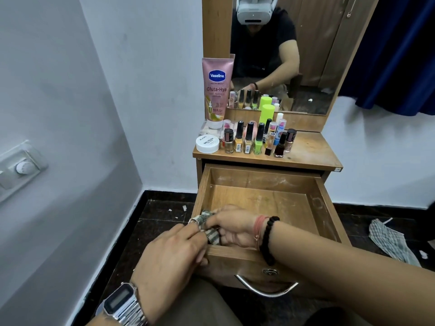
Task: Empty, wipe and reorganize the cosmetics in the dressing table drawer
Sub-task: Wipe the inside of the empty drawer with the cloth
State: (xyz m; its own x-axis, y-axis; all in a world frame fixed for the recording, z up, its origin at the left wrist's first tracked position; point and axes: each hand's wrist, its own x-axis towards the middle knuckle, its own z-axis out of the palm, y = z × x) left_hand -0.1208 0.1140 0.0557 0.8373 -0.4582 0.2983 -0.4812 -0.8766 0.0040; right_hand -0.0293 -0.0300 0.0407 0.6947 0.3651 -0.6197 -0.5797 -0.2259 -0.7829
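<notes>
Both hands meet at the near left corner of the open drawer (317, 208): the left hand (169, 250) pinches a checked cloth (207, 225) at the front rim, and the right hand (231, 228), inside the drawer, closes its fingers on the same cloth. A watch (122, 304) sits on the left wrist; a black bead bracelet (268, 241) and pink threads sit on the right. The drawer is bare wood inside, scuffed with pale dusty marks. On the worktop (310, 151) above stand a tall pink lotion tube (217, 90), a white round jar (207, 144), a green cylinder (267, 112) and a row of about ten small bottles (259, 140), close together before the mirror (313, 55). Another checked cloth (390, 241) lies on the dark floor, right.
</notes>
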